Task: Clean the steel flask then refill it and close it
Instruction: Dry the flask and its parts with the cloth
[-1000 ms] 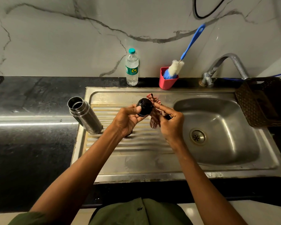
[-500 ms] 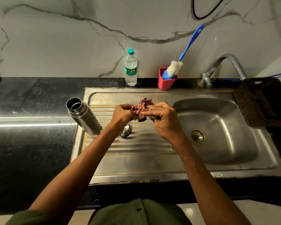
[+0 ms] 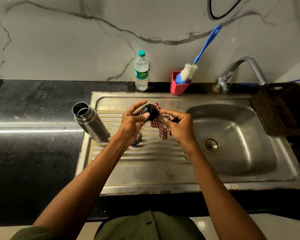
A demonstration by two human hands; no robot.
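The steel flask (image 3: 91,122) stands uncapped at the left edge of the sink's ribbed draining board (image 3: 145,156). Above the board, my left hand (image 3: 132,121) holds the flask's black stopper (image 3: 149,112) between thumb and fingers. My right hand (image 3: 179,126) grips a red checked cloth (image 3: 160,126) pressed against the stopper's right side. A small steel cup lid (image 3: 137,138) rests on the board, mostly hidden under my left wrist. A clear water bottle (image 3: 141,71) with a green cap stands at the wall.
A red holder (image 3: 178,85) with a blue-handled bottle brush (image 3: 200,54) stands behind the sink. The tap (image 3: 241,70) arches over the basin (image 3: 235,135) at the right. A dark woven basket (image 3: 282,108) sits at the far right. Black countertop (image 3: 33,118) stretches left.
Half a second ago the cloth covered the stopper between both hands. Now the stopper shows bare in my left hand, raised slightly, with the cloth pulled to its right.
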